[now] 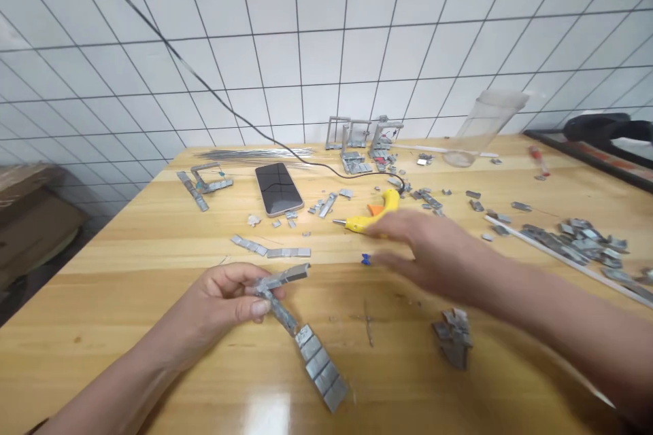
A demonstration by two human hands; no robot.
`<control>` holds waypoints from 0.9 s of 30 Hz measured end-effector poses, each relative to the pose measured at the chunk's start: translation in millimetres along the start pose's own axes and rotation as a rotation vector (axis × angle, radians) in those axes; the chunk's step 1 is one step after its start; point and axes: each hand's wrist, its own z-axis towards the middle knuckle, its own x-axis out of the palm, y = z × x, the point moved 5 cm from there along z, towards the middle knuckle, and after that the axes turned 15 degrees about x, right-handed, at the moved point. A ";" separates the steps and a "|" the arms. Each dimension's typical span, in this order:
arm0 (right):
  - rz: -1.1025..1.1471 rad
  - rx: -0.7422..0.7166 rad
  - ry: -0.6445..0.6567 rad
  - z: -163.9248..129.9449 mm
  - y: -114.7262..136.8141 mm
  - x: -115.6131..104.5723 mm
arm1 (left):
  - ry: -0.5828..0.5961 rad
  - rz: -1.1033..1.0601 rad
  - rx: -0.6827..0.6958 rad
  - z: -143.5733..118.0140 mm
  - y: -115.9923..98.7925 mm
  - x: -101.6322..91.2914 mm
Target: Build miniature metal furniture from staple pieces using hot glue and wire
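Grey segmented assembly (321, 368) is up front, L of centre, above the table (127, 272), in the person's L hand (219, 302). That hand is closed in a pinch, thumb vs. fingers, at the bent joint; one arm points R, the other slants down to a panel of four-odd plates.

R hand (423, 245) is blurred: thumb and fingers look parted, nothing clearly held. Fingertips overlap the yellow glue gun (358, 223); can't tell if touching. Small blue pc (366, 259) lies nr the thumb.

Progress, by judgement: held pc looks part-built, its sections apparently joined. Upright frames (356, 164) at the back look further along, as does the angled pc (219, 184) at back L. Left over, unattached: flat strips (288, 253) just beyond L hand, a small cluster (454, 336) nr the R forearm, and a big heap of grey pcs (586, 241) far R, by a white rod (556, 257).

Containers: see-through jar (482, 126) nr the wall, contents if any can't be made out. Black-rimmed tray (581, 159), far R, w/ dark items on it, cut off by the edge. Cardboard box (35, 231), far L, beside the table; inside not visible.

Phone (279, 187) lies mid-table, thin rods (255, 155) behind.
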 end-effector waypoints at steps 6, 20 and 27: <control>0.331 -0.029 0.052 -59.9 75.4 23.5 | 0.066 0.082 -0.007 3.5 -4.3 7.8; 0.404 -0.049 0.240 -49.0 81.6 40.9 | 0.074 0.154 0.130 -3.5 -24.7 15.8; 0.470 -0.022 0.218 -45.7 79.9 43.1 | 0.126 0.173 0.145 -9.7 -29.0 21.0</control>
